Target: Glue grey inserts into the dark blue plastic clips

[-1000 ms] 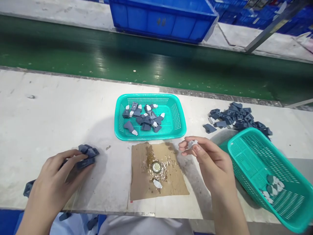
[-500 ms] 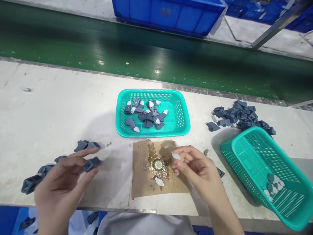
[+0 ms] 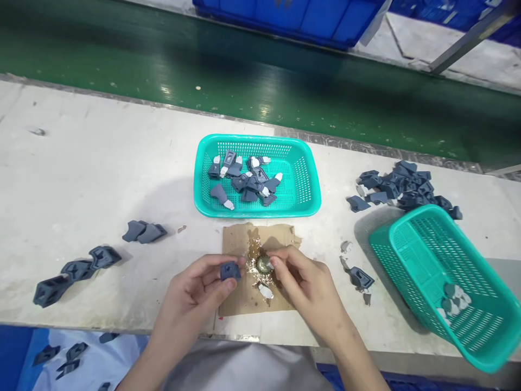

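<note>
My left hand (image 3: 195, 290) is closed, pinching a dark blue-grey plastic part (image 3: 230, 270) with an opening in its end, just left of the cardboard's middle. My right hand (image 3: 307, 282) is closed in a pinch over a small round cap (image 3: 264, 265) of shiny liquid; the small white piece in its fingertips is mostly hidden now. The cap stands on a piece of brown cardboard (image 3: 240, 304), with glittery wet spots around it. Just below the cap lies another small white piece (image 3: 266, 291).
A green basket (image 3: 301, 209) behind the cardboard holds grey parts with white ends. A second green basket (image 3: 407, 293) at right holds white pieces. Grey parts lie in a pile (image 3: 402, 184) at back right and in a row (image 3: 77, 269) at left.
My left hand has moved right with the grey plastic part, towards the cardboard. My right hand has brought the small white piece left and down to the cap. The view has shifted slightly.
</note>
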Tool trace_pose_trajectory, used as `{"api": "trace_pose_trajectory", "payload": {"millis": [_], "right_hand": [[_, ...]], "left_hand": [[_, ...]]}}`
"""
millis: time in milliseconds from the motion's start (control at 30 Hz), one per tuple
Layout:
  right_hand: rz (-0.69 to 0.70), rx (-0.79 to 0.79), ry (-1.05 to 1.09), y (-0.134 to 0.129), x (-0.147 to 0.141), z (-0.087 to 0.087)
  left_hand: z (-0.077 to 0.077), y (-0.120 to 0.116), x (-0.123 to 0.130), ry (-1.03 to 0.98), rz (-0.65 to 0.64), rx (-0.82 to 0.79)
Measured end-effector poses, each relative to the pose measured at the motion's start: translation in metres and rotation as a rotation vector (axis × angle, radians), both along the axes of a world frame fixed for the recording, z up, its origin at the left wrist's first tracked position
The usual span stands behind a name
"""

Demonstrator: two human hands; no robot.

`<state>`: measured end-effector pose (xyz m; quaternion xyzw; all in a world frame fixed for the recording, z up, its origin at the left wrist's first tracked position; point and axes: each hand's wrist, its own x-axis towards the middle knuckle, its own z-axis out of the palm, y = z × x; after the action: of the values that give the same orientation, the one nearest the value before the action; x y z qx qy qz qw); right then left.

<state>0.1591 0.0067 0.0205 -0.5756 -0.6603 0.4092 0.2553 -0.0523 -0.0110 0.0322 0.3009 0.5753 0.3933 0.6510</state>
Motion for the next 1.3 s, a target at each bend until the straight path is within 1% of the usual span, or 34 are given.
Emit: {"api": "trace_pose_trajectory", "payload": {"millis": [133,200,300,433,567,700,800,867,933,1000,1067,1167,1300], "right_hand": [[0.070,0.213,-0.061,-0.001,0.000,-0.007],[0.112,0.285,-0.078,-0.001,0.000,-0.010],[0.149,0.339,-0.113,-0.002,0.000,-0.012],[0.168,0.358,-0.125,-0.003,0.000,-0.013],[0.160,0.341,-0.128,-0.003,0.001,-0.013],[0.127,0.269,-0.071,-0.004,0.002,-0.012],[0.010,0.119,0.055,-0.006,0.005,-0.010],[-0.082,0.014,0.184,-0.008,0.006,-0.008],[-0.128,-0.046,0.330,-0.010,0.005,-0.005],[-0.122,-0.075,0.444,-0.011,0.002,-0.003],[-0.098,-0.093,0.490,-0.011,-0.002,-0.001],[-0.060,-0.103,0.473,-0.012,-0.008,-0.001],[-0.011,-0.097,0.434,-0.012,-0.012,0.000]], "left_hand": [[-0.001,-0.002,0.003,0.108,-0.038,0.014],[-0.001,-0.003,0.003,0.132,-0.048,0.008],[-0.002,-0.004,0.003,0.139,-0.044,0.029],[-0.010,-0.005,0.002,0.135,-0.041,0.137],[-0.020,-0.007,-0.001,0.123,-0.073,0.214],[-0.021,-0.006,-0.003,0.169,-0.122,0.229],[-0.019,-0.006,-0.004,0.211,-0.231,0.277],[-0.019,-0.007,-0.004,0.212,-0.304,0.306],[-0.019,-0.009,-0.005,0.228,-0.360,0.324],[-0.020,-0.011,-0.005,0.275,-0.405,0.373],[-0.022,-0.011,-0.005,0.325,-0.443,0.461],[-0.024,-0.010,-0.005,0.365,-0.468,0.547],[-0.023,-0.008,-0.004,0.400,-0.494,0.555]]}}
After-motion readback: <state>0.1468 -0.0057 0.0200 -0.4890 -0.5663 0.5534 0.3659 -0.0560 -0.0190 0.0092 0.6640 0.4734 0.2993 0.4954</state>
